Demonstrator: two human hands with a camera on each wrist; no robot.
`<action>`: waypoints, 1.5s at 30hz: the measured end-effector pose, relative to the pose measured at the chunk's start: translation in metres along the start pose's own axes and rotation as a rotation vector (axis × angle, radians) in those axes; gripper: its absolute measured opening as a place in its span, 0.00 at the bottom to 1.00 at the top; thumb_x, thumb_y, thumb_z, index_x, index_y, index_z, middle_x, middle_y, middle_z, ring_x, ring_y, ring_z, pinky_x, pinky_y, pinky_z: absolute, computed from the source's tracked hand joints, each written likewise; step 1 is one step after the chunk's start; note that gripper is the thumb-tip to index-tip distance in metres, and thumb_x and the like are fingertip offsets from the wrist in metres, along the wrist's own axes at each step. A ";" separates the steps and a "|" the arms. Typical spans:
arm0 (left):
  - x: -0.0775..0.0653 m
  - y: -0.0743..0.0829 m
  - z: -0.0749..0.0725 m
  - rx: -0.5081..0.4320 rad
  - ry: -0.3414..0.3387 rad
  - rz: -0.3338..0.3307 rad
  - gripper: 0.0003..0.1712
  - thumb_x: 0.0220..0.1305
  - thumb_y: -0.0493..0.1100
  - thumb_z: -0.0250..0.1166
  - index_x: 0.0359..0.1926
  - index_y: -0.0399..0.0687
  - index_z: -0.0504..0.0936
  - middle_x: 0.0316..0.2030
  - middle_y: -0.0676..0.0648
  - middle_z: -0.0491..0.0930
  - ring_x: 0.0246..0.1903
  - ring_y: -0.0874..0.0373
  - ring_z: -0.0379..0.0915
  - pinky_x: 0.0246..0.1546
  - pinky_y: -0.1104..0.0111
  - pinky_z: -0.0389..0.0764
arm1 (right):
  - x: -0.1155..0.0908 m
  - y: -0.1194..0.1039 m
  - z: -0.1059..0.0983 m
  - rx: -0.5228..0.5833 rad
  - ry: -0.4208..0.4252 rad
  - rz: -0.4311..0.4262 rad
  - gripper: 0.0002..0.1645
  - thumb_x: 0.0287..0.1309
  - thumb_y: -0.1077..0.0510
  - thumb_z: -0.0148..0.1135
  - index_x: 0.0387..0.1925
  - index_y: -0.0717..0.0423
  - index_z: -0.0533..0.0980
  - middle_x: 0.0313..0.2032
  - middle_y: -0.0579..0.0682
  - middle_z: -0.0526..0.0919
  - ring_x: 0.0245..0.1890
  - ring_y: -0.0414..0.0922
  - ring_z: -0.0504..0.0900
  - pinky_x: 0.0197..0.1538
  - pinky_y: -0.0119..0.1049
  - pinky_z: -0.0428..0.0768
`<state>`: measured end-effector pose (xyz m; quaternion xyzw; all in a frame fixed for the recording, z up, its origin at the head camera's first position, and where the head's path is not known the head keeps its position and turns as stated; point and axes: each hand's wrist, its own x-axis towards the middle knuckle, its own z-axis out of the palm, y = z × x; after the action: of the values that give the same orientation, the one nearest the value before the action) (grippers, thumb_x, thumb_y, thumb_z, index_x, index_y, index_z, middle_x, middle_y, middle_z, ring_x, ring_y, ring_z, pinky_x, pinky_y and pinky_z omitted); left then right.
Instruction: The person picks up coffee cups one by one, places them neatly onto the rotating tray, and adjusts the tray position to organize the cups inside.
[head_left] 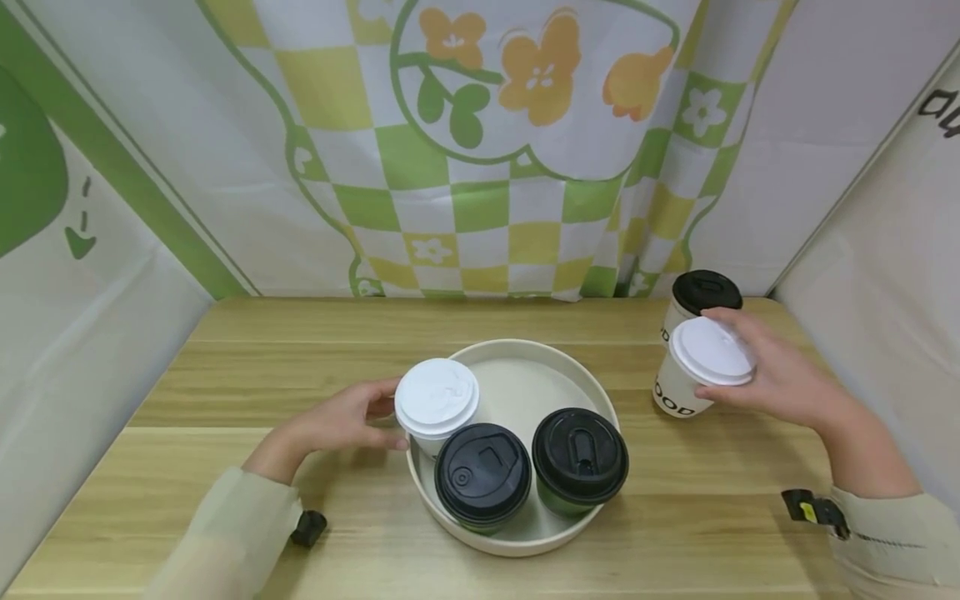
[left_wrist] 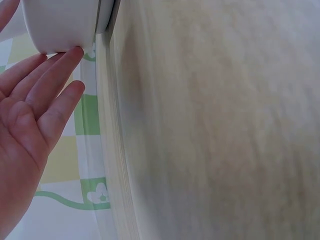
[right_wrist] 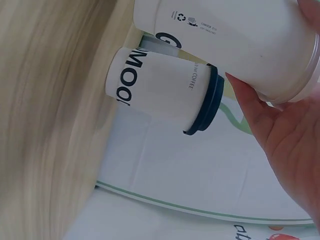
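Note:
My left hand (head_left: 341,421) is at the left rim of a round cream tray (head_left: 536,354), beside a white-lidded paper cup (head_left: 437,396). In the left wrist view its fingers (left_wrist: 55,80) are nearly straight, fingertips against a white cup (left_wrist: 60,25). My right hand (head_left: 787,379) grips another white-lidded cup (head_left: 708,362) near its lid, thumb and fingers on opposite sides. The palm hides part of that lid in the right wrist view; I cannot tell whether the cup's base touches the table. Behind it stands a black-lidded white cup (right_wrist: 160,90).
Two black-lidded green cups, one at the tray's front (head_left: 483,475) and one at its right (head_left: 579,458), stand close together. The wooden table (head_left: 247,367) is bounded by a checked curtain (head_left: 480,208) behind and white side panels. Each sleeve carries a small black device (head_left: 307,527).

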<state>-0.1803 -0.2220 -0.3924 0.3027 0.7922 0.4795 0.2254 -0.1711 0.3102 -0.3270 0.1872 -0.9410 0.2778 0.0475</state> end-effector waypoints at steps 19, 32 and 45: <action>0.008 0.001 -0.010 -0.023 -0.046 0.012 0.45 0.56 0.37 0.74 0.70 0.29 0.62 0.67 0.32 0.68 0.69 0.36 0.63 0.72 0.49 0.63 | 0.000 -0.010 -0.004 -0.016 0.000 -0.050 0.59 0.40 0.51 0.83 0.71 0.54 0.60 0.57 0.63 0.72 0.52 0.59 0.75 0.45 0.24 0.69; 0.011 0.004 -0.012 -0.032 -0.064 -0.037 0.44 0.55 0.37 0.74 0.70 0.33 0.64 0.68 0.35 0.67 0.70 0.37 0.62 0.74 0.46 0.59 | -0.004 -0.014 -0.006 -0.045 0.002 -0.060 0.60 0.39 0.50 0.84 0.71 0.54 0.61 0.56 0.62 0.73 0.51 0.58 0.75 0.45 0.27 0.71; -0.027 0.011 -0.008 0.025 -0.004 -0.028 0.43 0.62 0.40 0.70 0.73 0.35 0.60 0.70 0.34 0.65 0.67 0.37 0.67 0.68 0.48 0.67 | -0.006 -0.013 -0.003 -0.027 0.011 -0.068 0.59 0.38 0.51 0.84 0.71 0.53 0.62 0.56 0.62 0.74 0.51 0.57 0.75 0.45 0.24 0.70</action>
<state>-0.1629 -0.2420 -0.3773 0.2954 0.8019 0.4658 0.2298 -0.1605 0.3039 -0.3187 0.2166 -0.9376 0.2643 0.0646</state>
